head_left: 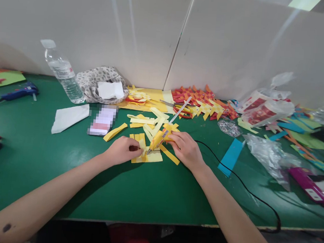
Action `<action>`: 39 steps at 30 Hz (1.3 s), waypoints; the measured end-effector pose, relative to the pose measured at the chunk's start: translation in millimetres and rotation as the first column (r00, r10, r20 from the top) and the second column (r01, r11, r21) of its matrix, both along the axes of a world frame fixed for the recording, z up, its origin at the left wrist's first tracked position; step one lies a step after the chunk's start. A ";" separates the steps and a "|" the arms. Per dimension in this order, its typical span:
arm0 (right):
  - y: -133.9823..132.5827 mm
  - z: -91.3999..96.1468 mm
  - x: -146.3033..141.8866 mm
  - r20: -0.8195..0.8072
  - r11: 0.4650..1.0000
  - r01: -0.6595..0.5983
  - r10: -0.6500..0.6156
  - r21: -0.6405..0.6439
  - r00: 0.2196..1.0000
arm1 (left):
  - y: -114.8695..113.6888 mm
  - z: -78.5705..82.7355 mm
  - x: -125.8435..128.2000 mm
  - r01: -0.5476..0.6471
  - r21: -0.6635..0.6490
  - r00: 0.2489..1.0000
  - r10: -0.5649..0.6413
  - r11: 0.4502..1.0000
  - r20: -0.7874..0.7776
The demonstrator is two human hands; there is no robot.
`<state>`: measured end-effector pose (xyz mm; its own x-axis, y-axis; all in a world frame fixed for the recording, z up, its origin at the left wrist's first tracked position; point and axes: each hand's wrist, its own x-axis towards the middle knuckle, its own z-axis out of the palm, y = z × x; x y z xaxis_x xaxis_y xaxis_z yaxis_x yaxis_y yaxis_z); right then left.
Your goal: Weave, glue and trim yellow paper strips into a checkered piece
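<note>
My right hand [186,148] is wrapped round a yellow hot glue gun [160,135], with a long translucent glue stick [180,110] jutting from its back end. The nozzle points down and left onto a piece made of yellow strips [153,156]. At the left side of that piece, my left hand [124,149] pinches the edge of a pale yellow strip [141,142] between thumb and fingers. Loose yellow strips [115,132] lie around and behind the piece on the green table [155,196].
A water bottle [65,76], a patterned cloth bag [97,80] and a phone [103,121] stand or lie to the left. Orange woven paper shapes [201,96] and scissors [184,110] are behind. The black cord [239,177] trails right past a blue strip [230,156] and a power strip [312,189].
</note>
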<state>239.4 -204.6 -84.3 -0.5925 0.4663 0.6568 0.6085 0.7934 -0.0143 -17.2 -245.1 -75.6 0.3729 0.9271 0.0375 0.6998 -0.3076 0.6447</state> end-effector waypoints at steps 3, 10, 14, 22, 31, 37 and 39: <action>-1.0 1.5 -1.3 -0.019 1.000 -0.007 0.007 0.020 1.000 | 0.2 -0.4 -0.1 0.000 0.005 1.000 0.000 1.000 0.006; -0.7 3.8 -0.3 0.013 0.996 -0.012 0.010 0.087 1.000 | 0.2 0.1 0.0 0.002 0.013 1.000 -0.002 1.000 0.019; -0.6 5.5 0.7 0.053 0.991 -0.014 0.007 0.132 0.999 | 0.0 0.5 0.6 0.004 0.023 1.000 -0.004 1.000 0.010; -3.0 8.7 -0.1 0.106 0.978 -0.004 -0.018 0.209 0.994 | 0.3 1.9 1.2 0.020 0.007 1.000 -0.020 1.000 0.005; -7.7 12.3 -0.9 0.101 0.961 0.052 -0.082 0.271 0.992 | 0.4 1.4 1.2 0.013 0.002 1.000 -0.013 1.000 -0.007; -9.2 13.0 -3.0 0.079 0.969 0.041 -0.062 0.242 0.995 | 1.2 0.5 0.9 0.016 -0.005 1.000 -0.016 1.000 0.015; -9.8 12.8 -3.9 0.085 0.973 0.045 -0.065 0.226 0.994 | 1.0 1.3 1.0 0.019 -0.005 1.000 -0.019 1.000 0.016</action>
<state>235.5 -214.4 -71.6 -0.6323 0.3474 0.6924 0.6419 0.7354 0.2172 -16.2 -244.1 -74.3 0.3898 0.9201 0.0383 0.6838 -0.3171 0.6572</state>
